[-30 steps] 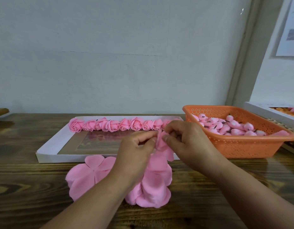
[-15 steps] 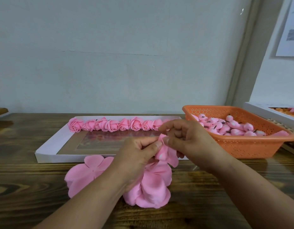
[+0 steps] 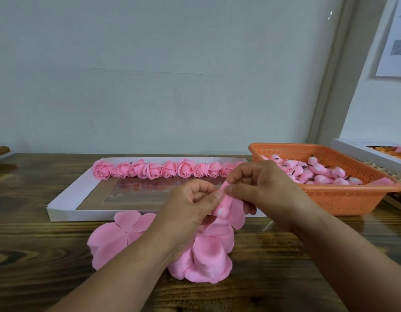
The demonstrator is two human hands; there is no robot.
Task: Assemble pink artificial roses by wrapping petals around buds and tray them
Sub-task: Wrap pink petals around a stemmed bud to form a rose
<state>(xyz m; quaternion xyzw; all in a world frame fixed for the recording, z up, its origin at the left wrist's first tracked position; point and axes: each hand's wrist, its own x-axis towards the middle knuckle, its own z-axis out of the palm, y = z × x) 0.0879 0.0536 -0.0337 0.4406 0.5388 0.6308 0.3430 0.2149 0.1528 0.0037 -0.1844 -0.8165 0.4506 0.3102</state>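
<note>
My left hand point(image 3: 190, 208) and my right hand point(image 3: 260, 188) meet above the table's middle and together pinch a pink bud with a petal piece point(image 3: 231, 210) folded round it. Beneath them lies a heap of loose pink petals point(image 3: 206, 260), and a flat flower-shaped petal sheet point(image 3: 118, 237) lies to its left. Behind stands a white shallow tray point(image 3: 66, 199) with a row of several finished pink roses point(image 3: 168, 170) along its far edge.
An orange perforated basket point(image 3: 343, 199) holding several pink buds point(image 3: 316, 174) stands at the right. A second white tray point(image 3: 370, 152) shows at the far right edge. A pale wall closes off the wooden table point(image 3: 37, 255) at the back.
Both hands have shifted slightly right and the petal piece has been folded closer round the bud. The loose petals on the table have not moved.
</note>
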